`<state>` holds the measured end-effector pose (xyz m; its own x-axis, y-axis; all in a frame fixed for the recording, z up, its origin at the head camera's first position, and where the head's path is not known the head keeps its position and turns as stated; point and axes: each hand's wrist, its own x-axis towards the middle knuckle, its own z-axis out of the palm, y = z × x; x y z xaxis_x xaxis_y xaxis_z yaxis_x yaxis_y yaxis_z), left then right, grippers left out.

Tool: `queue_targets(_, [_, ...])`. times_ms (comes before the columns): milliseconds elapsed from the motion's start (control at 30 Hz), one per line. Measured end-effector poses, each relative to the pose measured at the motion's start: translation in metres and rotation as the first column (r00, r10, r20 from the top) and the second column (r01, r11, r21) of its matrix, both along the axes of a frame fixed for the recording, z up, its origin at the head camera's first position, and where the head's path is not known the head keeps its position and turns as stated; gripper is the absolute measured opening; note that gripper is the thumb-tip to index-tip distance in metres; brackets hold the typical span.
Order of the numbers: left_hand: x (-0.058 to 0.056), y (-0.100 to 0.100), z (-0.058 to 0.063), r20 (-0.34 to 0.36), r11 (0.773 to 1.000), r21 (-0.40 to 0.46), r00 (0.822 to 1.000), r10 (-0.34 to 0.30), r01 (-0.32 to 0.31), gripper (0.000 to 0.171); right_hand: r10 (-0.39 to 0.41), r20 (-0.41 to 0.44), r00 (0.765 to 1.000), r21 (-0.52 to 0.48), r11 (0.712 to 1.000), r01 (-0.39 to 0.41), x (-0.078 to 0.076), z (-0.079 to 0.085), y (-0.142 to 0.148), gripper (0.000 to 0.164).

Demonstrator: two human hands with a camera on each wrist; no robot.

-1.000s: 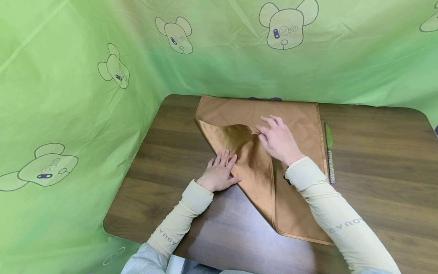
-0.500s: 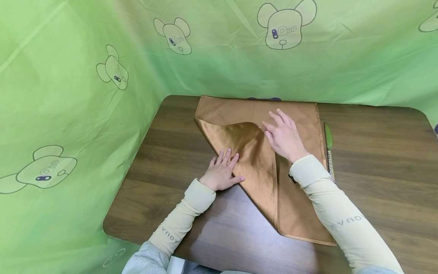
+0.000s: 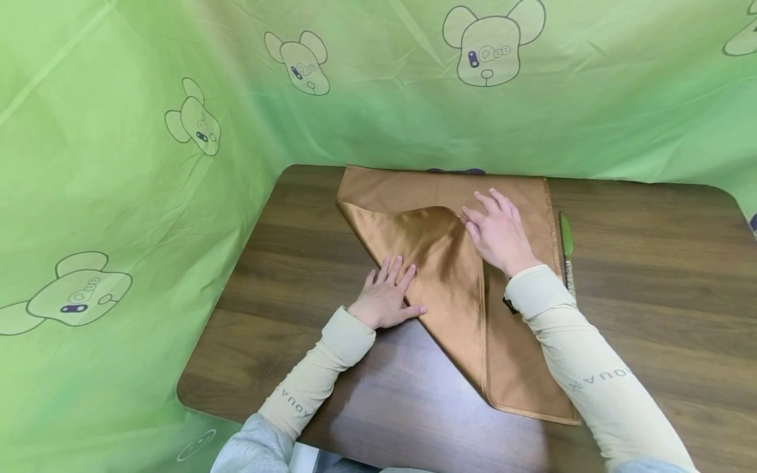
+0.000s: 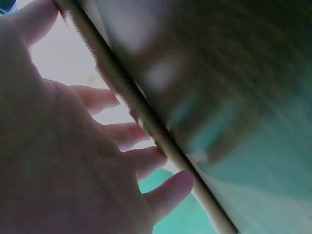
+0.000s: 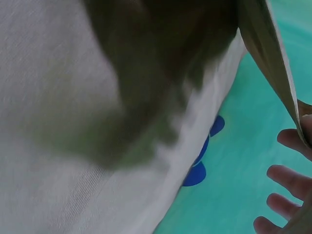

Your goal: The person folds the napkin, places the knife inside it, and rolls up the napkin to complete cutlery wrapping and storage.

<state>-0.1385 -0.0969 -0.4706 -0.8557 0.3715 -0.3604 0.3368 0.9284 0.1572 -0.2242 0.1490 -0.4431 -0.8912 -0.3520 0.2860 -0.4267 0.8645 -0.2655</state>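
A brown satin cloth (image 3: 446, 276) lies on the table, its near-left corner folded over toward the far right so the shiny side shows. My right hand (image 3: 501, 233) pinches that corner between thumb and forefinger, the other fingers spread; the right wrist view shows the raised cloth corner (image 5: 273, 63) at the fingertips. My left hand (image 3: 384, 301) rests with spread fingers on the slanting folded edge. In the left wrist view, the fingers (image 4: 170, 192) reach the long cloth fold (image 4: 141, 109) from the side.
A table knife (image 3: 567, 253) with a greenish-looking blade lies right of the cloth on the wooden table (image 3: 656, 276). Green printed curtains (image 3: 378, 105) hang behind and at the left. The cloth reaches the far table edge.
My right hand has moved right and slightly away from me, drawing the cloth corner along. The folded part has widened to the right. My left hand has shifted slightly right on the fold.
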Motion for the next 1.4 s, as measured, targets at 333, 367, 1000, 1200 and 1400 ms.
queue_targets(333, [-0.003,0.004,0.000,0.001,1.000,-0.016,1.000,-0.012,0.012,0.087,-0.013,0.048,0.999,0.005,1.000,0.013,-0.003,0.008,0.009,0.036])
queue_targets(367, [-0.003,0.005,0.000,0.002,1.000,-0.014,1.000,-0.013,0.013,0.087,-0.017,0.053,0.998,0.006,1.000,0.016,-0.004,0.008,0.009,0.036])
queue_targets(1000, [-0.006,0.012,-0.003,-0.008,0.999,-0.006,0.999,-0.035,0.035,0.084,-0.054,0.071,0.996,-0.012,0.998,0.055,-0.017,0.016,0.021,0.034])
queue_targets(1200, [-0.006,0.017,-0.003,-0.018,0.999,-0.017,0.999,-0.042,0.042,0.084,-0.062,0.076,0.995,-0.012,0.998,0.063,-0.020,0.018,0.024,0.034])
queue_targets(1400, [-0.007,0.021,-0.001,-0.010,0.998,-0.047,0.999,-0.038,0.037,0.084,-0.077,0.077,0.994,-0.007,0.997,0.077,-0.022,0.020,0.028,0.033])
